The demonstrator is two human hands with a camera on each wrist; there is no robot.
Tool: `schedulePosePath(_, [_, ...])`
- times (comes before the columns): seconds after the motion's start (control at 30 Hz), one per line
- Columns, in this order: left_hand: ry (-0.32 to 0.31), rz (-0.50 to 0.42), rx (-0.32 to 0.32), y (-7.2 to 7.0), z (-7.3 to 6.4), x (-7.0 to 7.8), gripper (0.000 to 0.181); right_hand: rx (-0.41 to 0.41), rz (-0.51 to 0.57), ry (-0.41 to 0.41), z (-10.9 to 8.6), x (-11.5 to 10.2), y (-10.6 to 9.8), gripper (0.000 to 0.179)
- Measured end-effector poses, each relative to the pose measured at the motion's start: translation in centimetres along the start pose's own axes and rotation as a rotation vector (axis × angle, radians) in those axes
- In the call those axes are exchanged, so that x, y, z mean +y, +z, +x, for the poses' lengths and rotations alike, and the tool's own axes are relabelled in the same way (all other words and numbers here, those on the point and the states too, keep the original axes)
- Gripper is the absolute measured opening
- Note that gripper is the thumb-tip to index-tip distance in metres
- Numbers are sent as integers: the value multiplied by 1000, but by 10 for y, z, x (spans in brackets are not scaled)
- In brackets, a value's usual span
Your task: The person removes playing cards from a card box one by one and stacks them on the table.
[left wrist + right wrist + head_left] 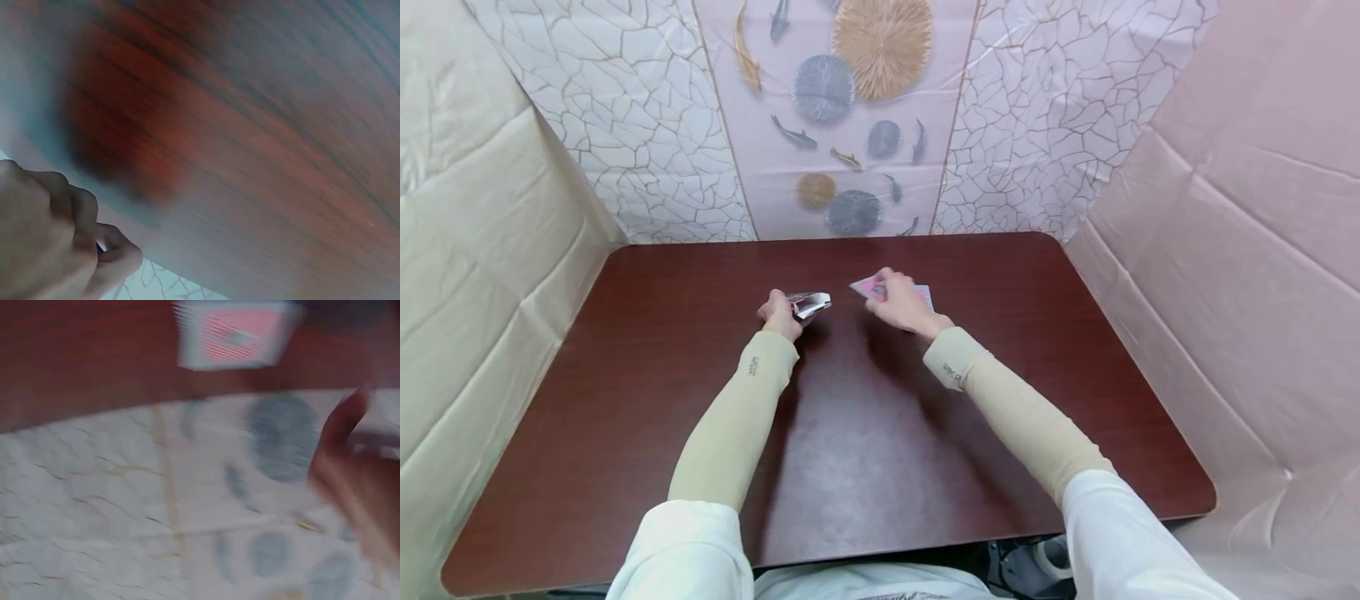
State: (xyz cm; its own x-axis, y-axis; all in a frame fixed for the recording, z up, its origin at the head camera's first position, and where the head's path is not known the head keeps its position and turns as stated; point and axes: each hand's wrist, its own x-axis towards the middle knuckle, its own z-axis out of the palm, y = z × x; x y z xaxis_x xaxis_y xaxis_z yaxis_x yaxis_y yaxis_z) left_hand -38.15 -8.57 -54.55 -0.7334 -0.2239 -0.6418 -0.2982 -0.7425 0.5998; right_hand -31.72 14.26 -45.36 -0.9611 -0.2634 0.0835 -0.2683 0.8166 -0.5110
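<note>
My left hand [780,315] grips a small deck of playing cards [810,305], white and dark at the edges, above the table. In the left wrist view the fingers [75,212] curl round it and hide nearly all of it. To the right, my right hand [901,304] pinches a pink-backed playing card [867,287] that sticks out on its left side. Another pink-backed playing card [234,334] with a white border lies on the table beside that hand. Blur in the right wrist view hides how the fingers meet the held card.
The dark red-brown table [850,467] has rounded corners. A patterned cloth [850,117] hangs along its far edge, and pale padded sheets [1225,250] stand at both sides. Below the near edge is a grey object [1030,571].
</note>
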Motion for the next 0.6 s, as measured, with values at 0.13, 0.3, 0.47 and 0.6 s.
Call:
schedulePosePath(0.13, [-1, 53, -21, -5, -80, 17, 44, 202, -57, 176, 1, 38, 12, 55])
schedulePosePath(0.3, [-8, 81, -38, -12, -83, 21, 45, 268, -172, 266, 0, 65, 34, 53])
schedulePosePath(0.47, [-10, 86, -55, -6, -84, 24, 44, 224, -210, 263, 0, 74, 41, 51])
schedulePosePath(0.6, [5, 82, -79, 3, -85, 29, 45, 218, -222, 259, 3, 75, 37, 52])
